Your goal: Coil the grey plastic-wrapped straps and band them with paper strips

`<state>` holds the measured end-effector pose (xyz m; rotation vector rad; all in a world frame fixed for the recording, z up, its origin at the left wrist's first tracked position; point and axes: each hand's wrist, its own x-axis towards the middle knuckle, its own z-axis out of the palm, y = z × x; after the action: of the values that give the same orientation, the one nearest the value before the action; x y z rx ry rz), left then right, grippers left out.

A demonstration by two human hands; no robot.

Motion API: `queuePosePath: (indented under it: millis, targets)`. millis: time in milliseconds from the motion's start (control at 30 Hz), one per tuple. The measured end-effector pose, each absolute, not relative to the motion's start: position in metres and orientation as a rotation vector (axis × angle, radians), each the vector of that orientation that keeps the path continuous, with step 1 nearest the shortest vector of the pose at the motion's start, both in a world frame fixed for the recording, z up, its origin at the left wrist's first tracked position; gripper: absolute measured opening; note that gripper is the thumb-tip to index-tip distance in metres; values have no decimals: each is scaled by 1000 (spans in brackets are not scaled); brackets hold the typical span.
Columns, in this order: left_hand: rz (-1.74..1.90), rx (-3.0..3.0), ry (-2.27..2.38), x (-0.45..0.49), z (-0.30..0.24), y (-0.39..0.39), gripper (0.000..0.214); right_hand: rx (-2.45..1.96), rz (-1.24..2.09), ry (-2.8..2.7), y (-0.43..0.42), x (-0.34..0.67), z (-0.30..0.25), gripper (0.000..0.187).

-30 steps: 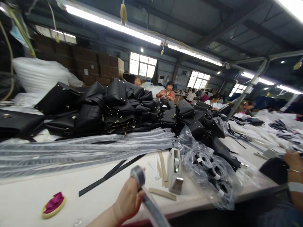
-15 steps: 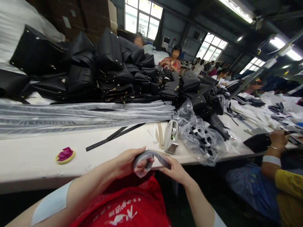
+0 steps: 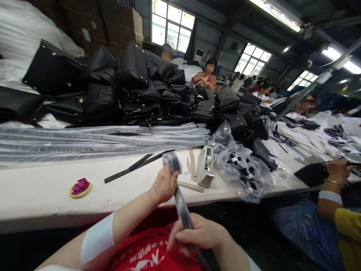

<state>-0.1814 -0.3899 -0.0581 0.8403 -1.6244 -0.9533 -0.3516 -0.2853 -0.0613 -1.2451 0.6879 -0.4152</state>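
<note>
A dark strap in a clear plastic sleeve runs between my two hands. Its upper end forms a loose coil, and my left hand is closed around that coil above the table's front edge. Lower and nearer my body, my right hand grips the strap's trailing length, which hangs down past my lap and blurs. Just beyond the coil stands a grey tape dispenser. More sleeved straps lie side by side along the table behind it.
Black handbags are heaped at the back. A clear bag of coiled straps sits right of the dispenser. A yellow-rimmed dish with magenta cloth and a bare black strap lie left. A co-worker's arm is at right.
My left hand has lifted the coil up and forward over the table. My right hand has come down toward my body, drawing the strap between them straight.
</note>
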Motion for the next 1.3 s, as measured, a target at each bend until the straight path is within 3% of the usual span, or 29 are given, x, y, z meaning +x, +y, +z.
queuePosePath:
  millis: [100,200,367,567,733,867,1033,1200,1300]
  targets:
    - [-737,759,-2189,-183,-80,-373,43,-1091,-742,684,-288,-377,-50,49]
    - [-1021,835,-2311,-177,-74,-366,46,-1157,-773,931,-300,-406,-58,44]
    - [-2075,956,-1652,-164,-49,-384,60,-1473,-622,1203,-310,-420,-79,41]
    - [-2501,800,-965,-147,-38,-411,69,-1692,-713,1423,-309,-415,-85,43]
    - [-2443,723,-736,-134,-19,-425,66,-1816,-878,1667,-316,-404,-98,35]
    - [-2143,599,-684,-140,-9,-433,52,-1584,-877,1578,-315,-373,-107,31]
    - [-1342,792,-1300,-179,-44,-417,32,-1039,-690,738,-307,-326,-85,43]
    - [-1196,851,-1898,-188,-79,-382,28,-741,-926,570,-318,-327,-54,30]
    - [-1075,995,-2095,-179,-80,-379,32,-731,-947,724,-322,-342,-47,51]
